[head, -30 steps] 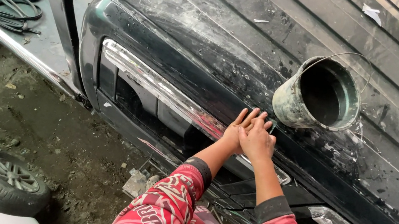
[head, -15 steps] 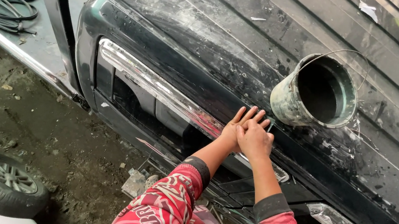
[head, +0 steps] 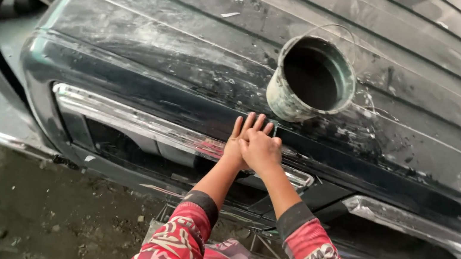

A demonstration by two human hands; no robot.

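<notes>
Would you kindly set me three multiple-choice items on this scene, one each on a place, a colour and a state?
1. Where does the tin pail stand?
A. on the dark body panel above the hands
B. on the ground
C. in one hand

2. What colour are the sleeves?
A. plain blue
B. red with white pattern
C. yellow

3. How are the hands placed?
A. apart, lifted off
B. holding the pail
C. right hand laid over left hand, pressed on the panel

Answers: 1 A, the pail sits on the panel; 2 B, both sleeves show red print; 3 C, the hands overlap above the chrome strip.
</notes>
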